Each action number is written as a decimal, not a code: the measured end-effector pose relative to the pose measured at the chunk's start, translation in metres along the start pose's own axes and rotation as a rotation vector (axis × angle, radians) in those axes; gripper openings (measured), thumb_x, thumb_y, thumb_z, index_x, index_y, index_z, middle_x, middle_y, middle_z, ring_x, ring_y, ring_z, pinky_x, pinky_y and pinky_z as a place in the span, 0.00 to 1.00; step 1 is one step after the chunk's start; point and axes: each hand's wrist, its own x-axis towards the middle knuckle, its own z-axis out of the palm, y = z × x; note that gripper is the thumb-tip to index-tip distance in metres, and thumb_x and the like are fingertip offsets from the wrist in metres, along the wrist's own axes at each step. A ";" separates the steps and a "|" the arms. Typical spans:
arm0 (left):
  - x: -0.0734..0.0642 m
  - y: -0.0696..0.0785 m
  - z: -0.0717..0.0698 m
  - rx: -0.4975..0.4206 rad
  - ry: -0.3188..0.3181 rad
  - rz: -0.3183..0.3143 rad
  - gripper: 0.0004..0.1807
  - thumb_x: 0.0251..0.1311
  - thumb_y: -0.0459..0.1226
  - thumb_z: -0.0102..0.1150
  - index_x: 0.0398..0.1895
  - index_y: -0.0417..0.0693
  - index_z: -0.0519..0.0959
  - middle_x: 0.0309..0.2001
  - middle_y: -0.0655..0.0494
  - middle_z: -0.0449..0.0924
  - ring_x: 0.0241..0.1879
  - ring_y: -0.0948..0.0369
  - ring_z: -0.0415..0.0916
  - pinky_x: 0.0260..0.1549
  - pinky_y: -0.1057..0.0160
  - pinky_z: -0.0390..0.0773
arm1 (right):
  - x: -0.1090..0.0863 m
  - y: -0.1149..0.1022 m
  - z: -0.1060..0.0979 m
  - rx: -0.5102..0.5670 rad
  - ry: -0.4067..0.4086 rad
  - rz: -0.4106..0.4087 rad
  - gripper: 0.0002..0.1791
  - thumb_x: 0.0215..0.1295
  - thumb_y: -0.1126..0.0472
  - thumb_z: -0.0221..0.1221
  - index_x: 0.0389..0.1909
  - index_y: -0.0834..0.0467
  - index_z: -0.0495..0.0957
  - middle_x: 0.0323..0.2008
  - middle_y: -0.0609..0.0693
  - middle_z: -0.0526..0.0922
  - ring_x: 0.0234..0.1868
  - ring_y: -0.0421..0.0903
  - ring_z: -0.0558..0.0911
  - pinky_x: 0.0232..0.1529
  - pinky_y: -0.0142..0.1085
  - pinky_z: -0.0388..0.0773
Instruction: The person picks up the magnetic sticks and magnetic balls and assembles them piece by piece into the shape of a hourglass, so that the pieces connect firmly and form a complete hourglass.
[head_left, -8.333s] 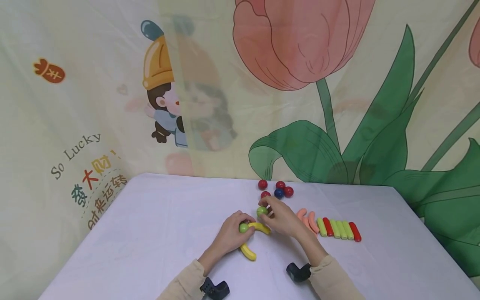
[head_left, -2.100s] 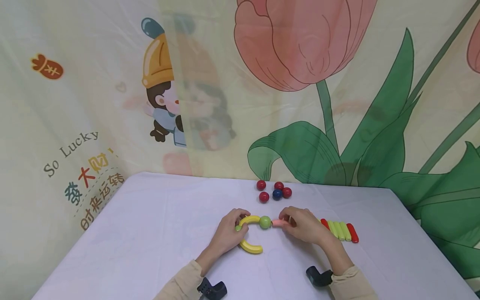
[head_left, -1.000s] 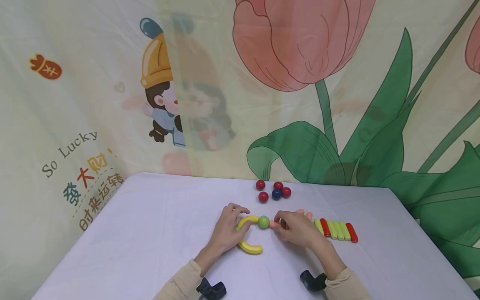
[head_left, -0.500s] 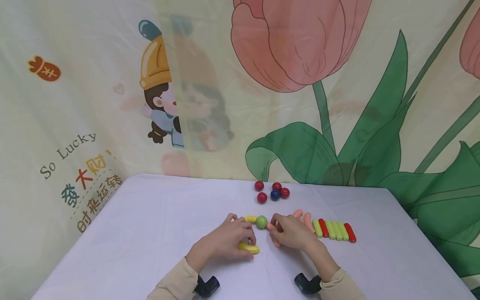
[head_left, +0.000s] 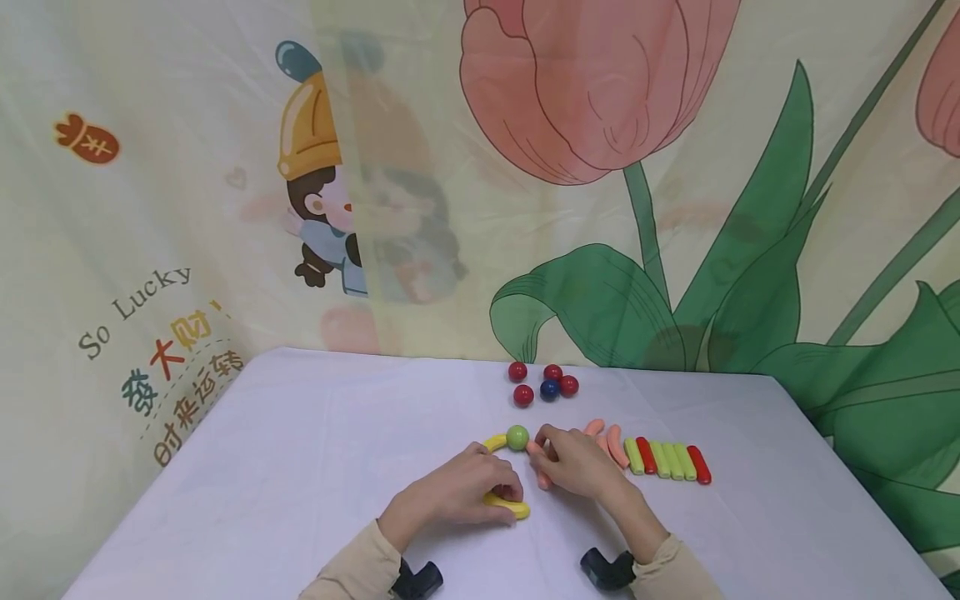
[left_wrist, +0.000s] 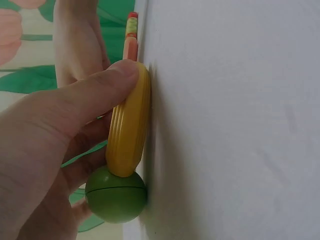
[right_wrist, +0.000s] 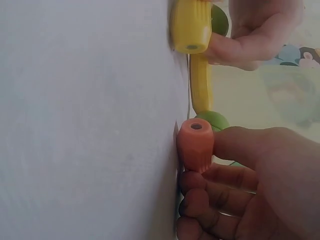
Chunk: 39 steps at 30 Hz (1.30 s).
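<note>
My left hand (head_left: 461, 490) pinches the near yellow curved bead (head_left: 517, 509) between thumb and fingers. In the left wrist view, a green ball (left_wrist: 116, 197) sits against that bead's far end; the head view hides it behind my hand. The other yellow curved bead (head_left: 495, 442) runs to a second green ball (head_left: 517, 437). My right hand (head_left: 576, 462) pinches a pink curved bead (head_left: 542, 481), which starts beside this second ball and curves towards me. A hole shows in its end (right_wrist: 196, 126) in the right wrist view. The pieces outline a ring open at the front right.
Several red balls (head_left: 523, 395) and one blue ball (head_left: 550, 389) lie at the back. More pink curved beads (head_left: 616, 446) lie right of my right hand, beside a row of light green (head_left: 662, 459) and red sticks (head_left: 700, 464). A printed curtain (head_left: 420, 250) hangs behind the white table (head_left: 322, 467).
My left hand has left the far yellow bead and taken hold of the near one. My right hand, earlier on a green ball, has brought the pink bead in and turned its free end towards me.
</note>
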 end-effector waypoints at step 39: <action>-0.003 -0.040 0.020 -0.380 0.406 -0.436 0.12 0.61 0.39 0.57 0.49 0.54 0.76 0.41 0.59 0.74 0.33 0.64 0.68 0.31 0.70 0.68 | 0.003 -0.002 0.004 0.013 -0.002 -0.004 0.13 0.63 0.54 0.58 0.47 0.53 0.77 0.16 0.43 0.73 0.19 0.40 0.71 0.21 0.31 0.65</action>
